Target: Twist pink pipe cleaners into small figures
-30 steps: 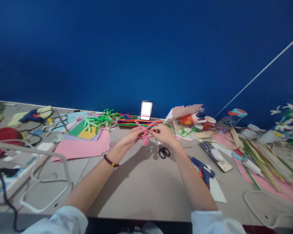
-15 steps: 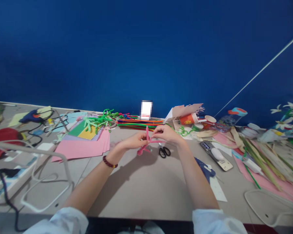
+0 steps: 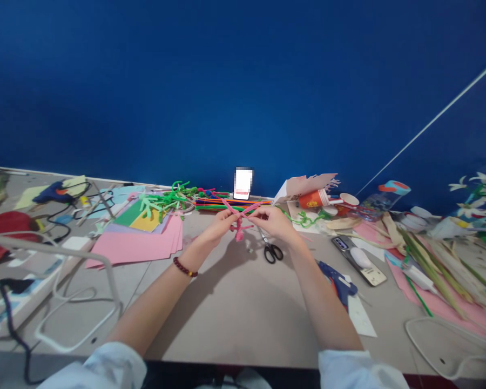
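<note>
- head view: left hand [image 3: 222,227] and right hand [image 3: 273,223] both pinched the pink pipe cleaner [image 3: 238,232], forearms angled inward; narrow gap between hands;
- pipe cleaner held up over the table [image 3: 227,319]; black-handled scissors [image 3: 272,252] lay just below right hand;

Light is bright and even, without glare. The left hand [image 3: 214,229] and right hand [image 3: 273,222] cast a soft shadow near them on the desk [image 3: 247,324]; wide-lens distortion bends its far edge, and the right edge blurs.
</note>
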The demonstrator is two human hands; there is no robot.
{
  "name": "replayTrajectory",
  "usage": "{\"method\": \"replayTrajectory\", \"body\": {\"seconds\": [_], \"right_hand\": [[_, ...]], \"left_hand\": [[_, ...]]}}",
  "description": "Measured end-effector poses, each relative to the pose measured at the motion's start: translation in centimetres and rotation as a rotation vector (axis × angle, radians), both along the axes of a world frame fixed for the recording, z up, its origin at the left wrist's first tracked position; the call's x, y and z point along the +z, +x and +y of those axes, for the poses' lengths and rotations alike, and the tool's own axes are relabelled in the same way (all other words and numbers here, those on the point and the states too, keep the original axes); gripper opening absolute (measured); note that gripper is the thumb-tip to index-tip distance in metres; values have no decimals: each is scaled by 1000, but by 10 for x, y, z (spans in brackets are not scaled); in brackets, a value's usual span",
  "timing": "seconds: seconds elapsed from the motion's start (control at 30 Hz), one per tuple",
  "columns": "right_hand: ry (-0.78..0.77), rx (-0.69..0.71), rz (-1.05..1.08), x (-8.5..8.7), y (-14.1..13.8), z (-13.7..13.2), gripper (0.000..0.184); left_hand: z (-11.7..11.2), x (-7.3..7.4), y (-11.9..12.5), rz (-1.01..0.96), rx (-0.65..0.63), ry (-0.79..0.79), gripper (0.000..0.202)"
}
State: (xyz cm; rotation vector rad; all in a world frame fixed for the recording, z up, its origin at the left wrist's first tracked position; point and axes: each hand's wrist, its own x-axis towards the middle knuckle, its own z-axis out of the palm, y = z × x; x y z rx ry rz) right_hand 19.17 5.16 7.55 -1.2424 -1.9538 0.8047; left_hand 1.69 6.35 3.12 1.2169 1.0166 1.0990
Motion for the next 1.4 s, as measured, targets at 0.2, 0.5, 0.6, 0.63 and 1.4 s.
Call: {"method": "replayTrajectory", "body": {"seconds": [0.2,0.5,0.6,0.63,1.4], "right_hand": [[-28,19,3,-9,11,11,20],[-6,-53,-16,-2,19,12,14],[31,-49,-16,0,22,11,16],[37,-49,-14,0,22,11,16],[-15,85,-38,-3,28,14,18]], "left_hand": [[-4,5,0,-248,-224,-115,18],[-6,7,-5,-191,-315,-130,17],[-7,12,-6,-142,-240,-102,19],[-7,13,-5,-132,-226,-90,20],[-22,19,4,84,-384,72,21]]}}
